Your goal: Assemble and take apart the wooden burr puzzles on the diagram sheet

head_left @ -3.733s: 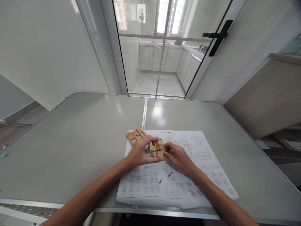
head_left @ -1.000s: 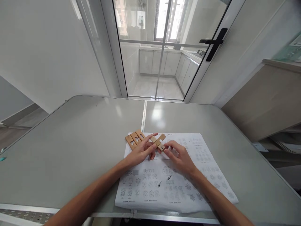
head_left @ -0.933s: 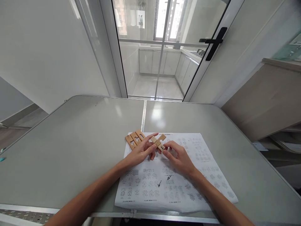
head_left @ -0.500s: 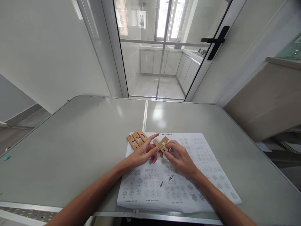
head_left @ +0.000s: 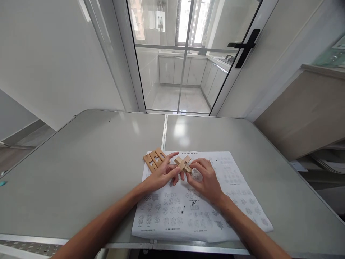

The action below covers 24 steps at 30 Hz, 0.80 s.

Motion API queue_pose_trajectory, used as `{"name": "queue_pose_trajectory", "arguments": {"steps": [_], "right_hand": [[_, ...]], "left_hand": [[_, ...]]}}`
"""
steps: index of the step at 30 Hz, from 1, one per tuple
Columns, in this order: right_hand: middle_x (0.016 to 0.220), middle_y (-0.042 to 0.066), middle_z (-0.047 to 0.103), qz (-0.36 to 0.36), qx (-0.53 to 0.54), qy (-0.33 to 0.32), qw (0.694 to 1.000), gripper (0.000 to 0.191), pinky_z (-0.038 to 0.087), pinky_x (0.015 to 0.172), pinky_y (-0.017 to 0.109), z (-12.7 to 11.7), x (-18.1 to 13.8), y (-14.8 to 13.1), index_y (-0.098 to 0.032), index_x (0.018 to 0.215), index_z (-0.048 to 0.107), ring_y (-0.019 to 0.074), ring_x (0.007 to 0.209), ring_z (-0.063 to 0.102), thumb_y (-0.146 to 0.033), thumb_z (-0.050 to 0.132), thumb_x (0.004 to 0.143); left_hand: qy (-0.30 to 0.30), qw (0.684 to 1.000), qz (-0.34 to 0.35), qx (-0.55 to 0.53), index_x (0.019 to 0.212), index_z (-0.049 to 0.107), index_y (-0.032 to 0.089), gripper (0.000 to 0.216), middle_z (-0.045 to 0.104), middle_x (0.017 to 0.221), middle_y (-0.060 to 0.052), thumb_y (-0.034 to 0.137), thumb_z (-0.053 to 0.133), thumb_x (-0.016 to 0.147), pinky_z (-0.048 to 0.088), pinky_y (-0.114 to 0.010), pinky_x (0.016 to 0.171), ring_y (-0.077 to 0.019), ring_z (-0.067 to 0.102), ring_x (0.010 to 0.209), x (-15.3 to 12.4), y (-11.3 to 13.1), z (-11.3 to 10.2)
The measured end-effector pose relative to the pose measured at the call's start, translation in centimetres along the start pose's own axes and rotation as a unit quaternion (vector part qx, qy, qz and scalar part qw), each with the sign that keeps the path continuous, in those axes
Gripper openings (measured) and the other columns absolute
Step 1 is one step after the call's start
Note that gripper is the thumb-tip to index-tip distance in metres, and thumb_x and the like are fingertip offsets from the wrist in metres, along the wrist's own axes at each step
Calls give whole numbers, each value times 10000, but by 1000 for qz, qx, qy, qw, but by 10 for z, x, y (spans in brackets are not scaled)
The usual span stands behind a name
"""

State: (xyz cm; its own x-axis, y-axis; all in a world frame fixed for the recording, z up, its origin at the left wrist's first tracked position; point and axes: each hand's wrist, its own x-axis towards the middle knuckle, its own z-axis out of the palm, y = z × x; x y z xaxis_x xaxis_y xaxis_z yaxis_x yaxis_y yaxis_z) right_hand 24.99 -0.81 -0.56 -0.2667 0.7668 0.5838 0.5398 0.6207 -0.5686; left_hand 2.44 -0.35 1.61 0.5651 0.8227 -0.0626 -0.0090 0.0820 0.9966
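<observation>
Two light wooden puzzle pieces (head_left: 184, 163) cross each other in an X, held over the printed sheet. My left hand (head_left: 163, 173) grips one of them between thumb and fingers, its index finger stretched out above. With thumb and fingertips, my right hand (head_left: 205, 177) pinches the lower right end of the other piece, near a dark mark on it. Beside my left hand, several slotted wooden pieces (head_left: 154, 158) lie side by side at the top left corner of the paper sheet (head_left: 172, 216). My left fingers partly cover them.
The paper, printed with small diagrams, lies on a grey table (head_left: 81, 172) with a metal seam. Beyond the table's far edge stands a glass door (head_left: 185, 72) with a black handle (head_left: 247, 48). A small teal object (head_left: 2, 183) is at the far left.
The crossed pieces have turned slightly in my fingers, and my right hand has shifted a little at the end of its piece. The whole view has moved slightly.
</observation>
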Motion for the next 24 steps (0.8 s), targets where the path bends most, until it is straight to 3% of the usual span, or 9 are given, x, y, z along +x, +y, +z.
{"name": "queue_pose_trajectory", "arguments": {"steps": [9, 17, 20, 24], "right_hand": [[823, 15, 645, -11, -27, 1, 1000, 125, 452, 818, 408, 2, 2, 0, -248, 849, 593, 236, 809, 592, -151, 670, 867], [858, 24, 663, 71, 13, -6, 997, 119, 466, 819, 394, 1, 0, 8, -248, 858, 606, 240, 844, 597, -268, 652, 966], [889, 33, 685, 105, 14, -9, 994, 138, 474, 820, 394, 1, 1, 12, -247, 873, 638, 248, 869, 615, -326, 662, 982], [894, 43, 704, 142, 7, -11, 990, 175, 479, 798, 390, 1, 1, 18, -245, 870, 658, 255, 859, 635, -374, 646, 988]], "left_hand": [[8, 999, 34, 21, 1615, 221, 262, 689, 677, 973, -24, 526, 550, 1071, 467, -303, 735, -119, 559, 675, -1, 4, 3], [52, 997, 49, 29, 1530, 298, 230, 593, 650, 898, 1, 545, 516, 1077, 460, -282, 676, -107, 494, 617, 1, -1, 8], [93, 989, 80, 82, 1522, 348, 219, 555, 662, 876, -1, 525, 504, 1085, 463, -266, 654, -106, 494, 609, 1, -7, 7], [127, 965, 130, 190, 1434, 543, 211, 428, 688, 826, -14, 467, 497, 1094, 459, -251, 638, -122, 552, 639, -1, -10, 6]]}}
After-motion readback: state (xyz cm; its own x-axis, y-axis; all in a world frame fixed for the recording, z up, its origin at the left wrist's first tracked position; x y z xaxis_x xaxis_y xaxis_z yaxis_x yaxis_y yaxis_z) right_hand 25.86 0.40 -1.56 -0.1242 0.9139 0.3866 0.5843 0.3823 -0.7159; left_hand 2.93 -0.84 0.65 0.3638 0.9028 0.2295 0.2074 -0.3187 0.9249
